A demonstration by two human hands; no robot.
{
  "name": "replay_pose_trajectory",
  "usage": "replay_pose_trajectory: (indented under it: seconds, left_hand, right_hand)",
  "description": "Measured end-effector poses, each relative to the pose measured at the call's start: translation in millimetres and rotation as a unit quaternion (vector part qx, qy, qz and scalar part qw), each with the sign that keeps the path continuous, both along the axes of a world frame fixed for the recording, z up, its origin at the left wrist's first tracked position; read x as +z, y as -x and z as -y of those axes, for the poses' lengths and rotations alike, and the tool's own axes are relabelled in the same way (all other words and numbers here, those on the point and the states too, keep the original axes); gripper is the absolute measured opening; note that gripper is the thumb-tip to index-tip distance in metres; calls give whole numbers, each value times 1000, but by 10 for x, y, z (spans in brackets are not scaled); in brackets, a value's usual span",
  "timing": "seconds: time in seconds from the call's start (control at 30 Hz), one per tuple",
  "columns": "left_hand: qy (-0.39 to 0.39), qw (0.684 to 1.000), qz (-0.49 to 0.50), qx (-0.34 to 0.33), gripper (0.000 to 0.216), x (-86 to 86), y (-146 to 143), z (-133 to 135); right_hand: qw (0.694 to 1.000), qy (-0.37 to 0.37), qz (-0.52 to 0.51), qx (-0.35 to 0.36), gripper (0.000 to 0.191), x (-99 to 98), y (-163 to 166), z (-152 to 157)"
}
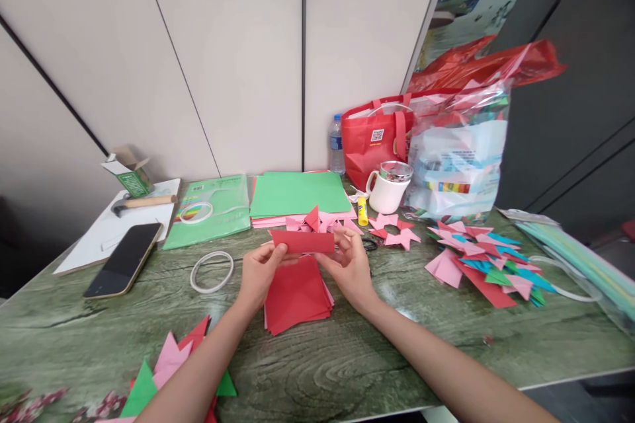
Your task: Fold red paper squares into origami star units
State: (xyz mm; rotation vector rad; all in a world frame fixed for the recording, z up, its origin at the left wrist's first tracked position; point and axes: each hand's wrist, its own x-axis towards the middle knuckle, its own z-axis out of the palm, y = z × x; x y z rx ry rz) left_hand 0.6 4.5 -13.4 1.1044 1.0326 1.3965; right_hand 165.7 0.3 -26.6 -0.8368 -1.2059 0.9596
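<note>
A strip of folded red paper (303, 242) is held level between my two hands, above the table. My left hand (261, 269) pinches its left end, thumb in front. At the right end, my right hand (351, 266) grips it with thumb and fingers. Just below lies a stack of red and pink paper squares (299, 297). Behind the strip sit pink and red folded paper pieces (325, 219), partly hidden by it.
Folded pieces (483, 254) pile up at right; more (171, 360) lie front left. A white ring (211, 272), phone (124, 260), hammer (143, 203) and green paper (302, 192) lie left and back. A mug (390, 189), glue stick (362, 211), bottle (337, 147) and red bag (374, 149) stand behind.
</note>
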Motion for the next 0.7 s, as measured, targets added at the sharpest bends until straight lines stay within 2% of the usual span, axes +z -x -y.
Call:
replay_pose_trajectory:
  seconds: [0.07, 0.13, 0.23, 0.3, 0.43, 0.57, 0.7]
  left_hand:
    - [-12, 999, -30, 38, 23, -6, 7, 1]
    - [-21, 998, -38, 55, 20, -4, 14, -3]
    - [-31, 999, 5, 31, 23, 7, 17, -12]
    - [-37, 999, 37, -6, 35, 16, 12, -14]
    - [-36, 996, 45, -70, 56, 22, 4, -3]
    - [-52, 996, -2, -70, 50, 15, 3, 4]
    - [-55, 997, -23, -57, 44, 14, 2, 4]
  right_hand:
    - [999, -27, 41, -12, 34, 27, -10, 18]
    - [995, -59, 75, -39, 21, 47, -21, 26]
    - [994, -60, 73, -59, 14, 68, -25, 23]
    - [997, -36, 59, -39, 13, 71, -18, 15]
    - [998, 8, 56, -14, 27, 43, -8, -1]
    - [996, 23, 88, -24, 27, 14, -13, -7]
    - [997, 29, 72, -22, 27, 8, -16, -8]
